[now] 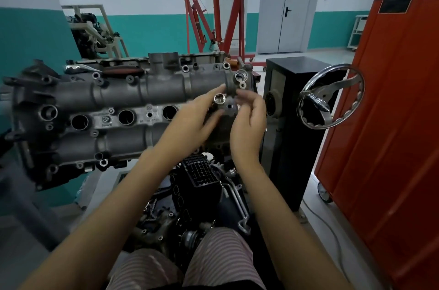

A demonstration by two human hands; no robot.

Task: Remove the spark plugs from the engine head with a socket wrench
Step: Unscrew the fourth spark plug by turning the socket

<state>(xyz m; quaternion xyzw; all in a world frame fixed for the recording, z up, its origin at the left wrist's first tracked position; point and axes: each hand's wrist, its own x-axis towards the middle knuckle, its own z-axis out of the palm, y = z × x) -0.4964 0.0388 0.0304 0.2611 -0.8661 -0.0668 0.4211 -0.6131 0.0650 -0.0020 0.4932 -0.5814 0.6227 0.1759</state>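
Both hands up at right end of engine head (114,104), head mounted on stand w/ three open plug wells (126,116) facing up. Left hand (194,116) pinching shiny socket (219,98) betw. thumb and fingers, open end toward camera. Right hand (249,121) just beside socket, fingers loosely curled; can't tell if touching it. Ratchet handle (80,67) lying on head's far edge. Chrome handwheel (331,96) to right, near orange cabinet (389,109).

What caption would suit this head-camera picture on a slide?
Left hand holds a socket above the engine head, right hand alongside.
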